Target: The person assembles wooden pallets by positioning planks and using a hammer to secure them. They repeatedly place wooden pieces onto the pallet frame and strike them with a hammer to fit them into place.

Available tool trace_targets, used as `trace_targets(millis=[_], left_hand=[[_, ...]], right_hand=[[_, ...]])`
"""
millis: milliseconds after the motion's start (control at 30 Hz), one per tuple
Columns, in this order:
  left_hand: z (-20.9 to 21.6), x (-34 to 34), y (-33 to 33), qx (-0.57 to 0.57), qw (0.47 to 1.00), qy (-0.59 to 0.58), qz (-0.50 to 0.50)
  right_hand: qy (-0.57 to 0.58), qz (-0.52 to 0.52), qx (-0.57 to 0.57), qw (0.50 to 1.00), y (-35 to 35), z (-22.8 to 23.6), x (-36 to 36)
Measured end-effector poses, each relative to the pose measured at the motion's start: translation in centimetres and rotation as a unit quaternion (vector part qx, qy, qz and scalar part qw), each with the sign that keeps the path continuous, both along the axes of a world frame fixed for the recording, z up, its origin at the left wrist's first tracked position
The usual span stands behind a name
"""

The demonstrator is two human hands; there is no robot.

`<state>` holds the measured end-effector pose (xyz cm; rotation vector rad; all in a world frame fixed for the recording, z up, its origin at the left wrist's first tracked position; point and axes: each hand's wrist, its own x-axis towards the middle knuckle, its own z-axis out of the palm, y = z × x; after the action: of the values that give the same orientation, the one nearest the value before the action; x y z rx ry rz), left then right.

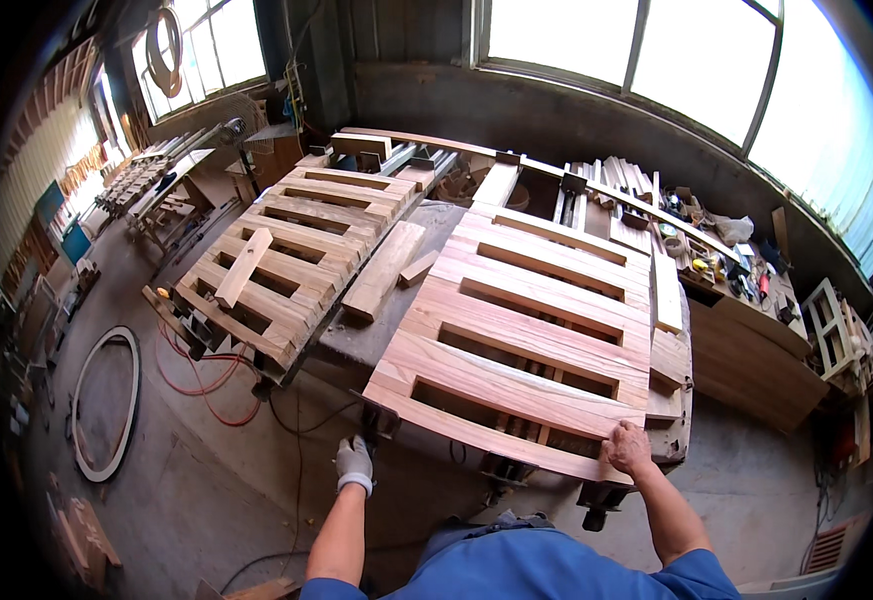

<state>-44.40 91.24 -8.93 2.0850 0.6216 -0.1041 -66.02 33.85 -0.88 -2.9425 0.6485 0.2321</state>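
A slatted wooden panel [546, 366] of pale pinkish boards with long slots lies in front of me on a bench. My right hand [627, 447], bare, has its fingers curled over the panel's near right corner. My left hand [353, 464], in a white glove, is closed beside the clamp end [381, 420] at the near left corner; what is in its fingers, if anything, is hidden. Two more dark clamp ends, a middle one [505, 470] and a right one [599, 500], stick out along the panel's near edge.
Left of the panel lies a second slatted panel [286, 254] with a loose wood piece [243, 268] on it. Between the panels rests a thick board [384, 270]. A red hose [218, 385] and a large ring [106, 404] lie on the floor. Tools clutter a workbench [746, 285] at right.
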Motion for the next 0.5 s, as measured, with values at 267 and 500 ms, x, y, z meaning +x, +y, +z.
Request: trace_targets(millis=[267, 500], left_hand=[[0.1, -2.1, 0.6, 0.357, 0.898, -0.120, -0.229], [0.7, 0.5, 1.8, 0.186, 0.940, -0.032, -0.282]], right_hand=[[0.002, -0.004, -0.005, 1.000, 0.8, 0.6, 0.3], [0.021, -0.012, -0.004, 1.000, 0.5, 0.7, -0.1]])
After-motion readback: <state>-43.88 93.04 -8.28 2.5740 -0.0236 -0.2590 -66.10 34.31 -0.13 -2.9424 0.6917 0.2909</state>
